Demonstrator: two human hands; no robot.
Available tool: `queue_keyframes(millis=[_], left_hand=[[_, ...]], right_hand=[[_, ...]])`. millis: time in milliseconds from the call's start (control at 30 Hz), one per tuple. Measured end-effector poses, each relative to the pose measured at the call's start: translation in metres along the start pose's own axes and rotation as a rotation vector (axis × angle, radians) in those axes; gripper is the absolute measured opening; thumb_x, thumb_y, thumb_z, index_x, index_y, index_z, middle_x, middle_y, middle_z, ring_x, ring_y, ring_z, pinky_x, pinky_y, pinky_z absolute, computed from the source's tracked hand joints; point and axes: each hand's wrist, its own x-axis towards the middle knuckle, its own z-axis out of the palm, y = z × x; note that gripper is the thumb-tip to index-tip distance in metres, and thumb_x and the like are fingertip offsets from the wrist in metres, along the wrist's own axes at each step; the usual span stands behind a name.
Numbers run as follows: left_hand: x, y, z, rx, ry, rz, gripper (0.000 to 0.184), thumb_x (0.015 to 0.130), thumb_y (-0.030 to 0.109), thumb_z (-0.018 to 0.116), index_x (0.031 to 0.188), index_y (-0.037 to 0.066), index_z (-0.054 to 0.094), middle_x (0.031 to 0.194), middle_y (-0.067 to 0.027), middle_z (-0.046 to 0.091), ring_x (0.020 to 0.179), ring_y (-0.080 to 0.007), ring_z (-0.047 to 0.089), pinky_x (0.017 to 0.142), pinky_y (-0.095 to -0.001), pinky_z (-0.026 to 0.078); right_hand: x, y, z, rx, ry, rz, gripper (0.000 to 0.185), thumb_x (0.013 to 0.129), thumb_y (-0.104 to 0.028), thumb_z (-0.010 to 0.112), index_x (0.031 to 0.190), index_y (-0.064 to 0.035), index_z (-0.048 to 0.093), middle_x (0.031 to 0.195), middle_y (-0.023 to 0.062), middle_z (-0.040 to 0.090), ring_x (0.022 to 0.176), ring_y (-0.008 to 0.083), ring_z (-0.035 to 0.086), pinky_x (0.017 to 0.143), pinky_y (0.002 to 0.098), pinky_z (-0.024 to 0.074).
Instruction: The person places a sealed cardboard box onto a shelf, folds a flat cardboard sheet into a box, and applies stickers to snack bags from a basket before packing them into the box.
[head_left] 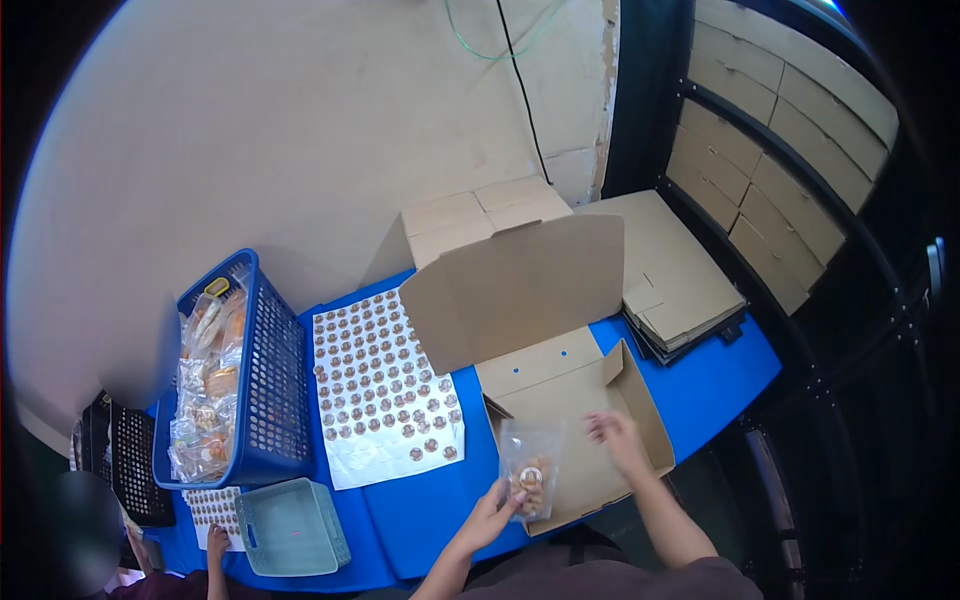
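My left hand [490,517] grips the lower left edge of a clear plastic bag [532,455]. Brown pieces, seemingly a snack, fill the bag's lower part, and a round sticker [531,478] shows on its front. The bag is held over the near left part of an open cardboard box [575,435], whose lid [520,290] stands raised at the back. Over the box's right side is my right hand [618,442], fingers apart with nothing visible in them. Left of the box lies a white sheet of round stickers [385,468], some gone from its near rows.
A blue basket [278,400] full of bagged goods stands left, with a pale green tray [290,530] before it. Another person's hand [217,542] touches a smaller sticker sheet [212,510]. Flat cardboard [680,260] is stacked right; a black rack [640,110] holds boxes [790,215].
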Motion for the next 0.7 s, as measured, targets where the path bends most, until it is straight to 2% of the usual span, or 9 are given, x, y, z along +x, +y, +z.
queue_keyframes(millis=[33, 167, 267, 333, 367, 400, 467, 600, 700], left_hand=[[0.005, -0.005, 0.006, -0.16, 0.066, 0.048, 0.044, 0.097, 0.027, 0.052, 0.128, -0.003, 0.042, 0.116, -0.012, 0.058, 0.105, -0.0175, 0.056, 0.089, -0.0311, 0.045], [0.025, -0.021, 0.013, -0.047, 0.187, 0.084, 0.044, 0.097, 0.029, 0.051, 0.128, -0.002, 0.044, 0.116, -0.0136, 0.059, 0.104, -0.0191, 0.058, 0.089, -0.032, 0.046], [0.029, -0.039, 0.015, 0.138, 0.16, 0.036, 0.045, 0.097, 0.031, 0.051, 0.128, -0.002, 0.045, 0.113, -0.0146, 0.06, 0.101, -0.0185, 0.059, 0.088, -0.0324, 0.046], [0.031, -0.039, 0.023, 0.127, 0.101, 0.021, 0.048, 0.096, 0.032, 0.052, 0.128, -0.003, 0.044, 0.112, -0.0161, 0.061, 0.103, -0.019, 0.058, 0.088, -0.0321, 0.045], [0.033, -0.035, 0.025, 0.128, 0.101, 0.023, 0.048, 0.096, 0.032, 0.052, 0.128, -0.003, 0.044, 0.112, -0.0161, 0.061, 0.103, -0.019, 0.058, 0.088, -0.0321, 0.045], [0.036, -0.029, 0.027, 0.386, 0.109, 0.017, 0.045, 0.096, 0.033, 0.051, 0.127, 0.0, 0.046, 0.106, -0.0186, 0.063, 0.097, -0.0244, 0.061, 0.083, -0.0354, 0.047], [0.037, -0.019, 0.026, 0.907, 0.133, -0.006, 0.041, 0.096, 0.034, 0.048, 0.124, 0.004, 0.048, 0.094, -0.0238, 0.065, 0.086, -0.0352, 0.065, 0.073, -0.0422, 0.051], [0.046, -0.029, 0.011, 1.074, 0.109, 0.043, 0.037, 0.095, 0.035, 0.046, 0.121, 0.008, 0.049, 0.088, -0.0237, 0.064, 0.08, -0.0397, 0.063, 0.066, -0.0474, 0.05], [0.05, -0.026, 0.007, 1.0, 0.128, 0.153, 0.04, 0.095, 0.035, 0.046, 0.122, 0.005, 0.049, 0.093, -0.0219, 0.065, 0.083, -0.039, 0.063, 0.068, -0.0456, 0.05]], right_hand=[[0.0, 0.006, -0.023, -0.068, 0.193, -0.195, 0.02, 0.093, -0.01, 0.047, 0.095, 0.0, 0.065, 0.08, 0.0054, 0.063, 0.069, 0.012, 0.058, 0.066, 0.0266, 0.0476], [-0.001, 0.044, -0.135, -0.07, 0.685, -0.103, 0.026, 0.097, -0.018, 0.046, 0.09, 0.0002, 0.064, 0.069, 0.0044, 0.059, 0.067, 0.0107, 0.055, 0.065, 0.0258, 0.0456], [-0.005, 0.083, -0.161, -0.155, 0.6, -0.061, 0.027, 0.097, -0.022, 0.047, 0.089, -0.0027, 0.064, 0.074, 0.0034, 0.061, 0.069, 0.0098, 0.056, 0.061, 0.0229, 0.0413], [-0.013, 0.106, -0.149, -0.091, 0.459, -0.012, 0.027, 0.096, -0.024, 0.048, 0.093, -0.0019, 0.064, 0.082, 0.006, 0.063, 0.078, 0.0128, 0.058, 0.07, 0.0256, 0.044], [-0.013, 0.125, -0.145, -0.264, 0.366, 0.009, 0.03, 0.096, -0.026, 0.049, 0.1, -0.0001, 0.063, 0.09, 0.0083, 0.064, 0.088, 0.0157, 0.058, 0.08, 0.028, 0.0446], [-0.019, 0.119, -0.131, -0.293, 0.287, 0.092, 0.037, 0.097, -0.029, 0.047, 0.108, 0.0029, 0.062, 0.099, 0.0093, 0.065, 0.097, 0.0169, 0.056, 0.087, 0.0294, 0.0433], [-0.013, 0.139, -0.133, -0.124, 0.282, 0.135, 0.043, 0.099, -0.032, 0.045, 0.112, 0.0055, 0.06, 0.102, 0.0094, 0.065, 0.098, 0.0166, 0.056, 0.087, 0.0306, 0.0436], [-0.002, 0.122, -0.141, -0.196, 0.259, 0.182, 0.045, 0.101, -0.031, 0.039, 0.112, 0.0073, 0.059, 0.103, 0.0124, 0.066, 0.095, 0.0182, 0.059, 0.085, 0.0317, 0.0449], [0.013, 0.131, -0.138, -0.417, 0.332, 0.103, 0.041, 0.1, -0.028, 0.039, 0.106, 0.0071, 0.06, 0.098, 0.0255, 0.064, 0.092, 0.0364, 0.062, 0.078, 0.0397, 0.0464]])
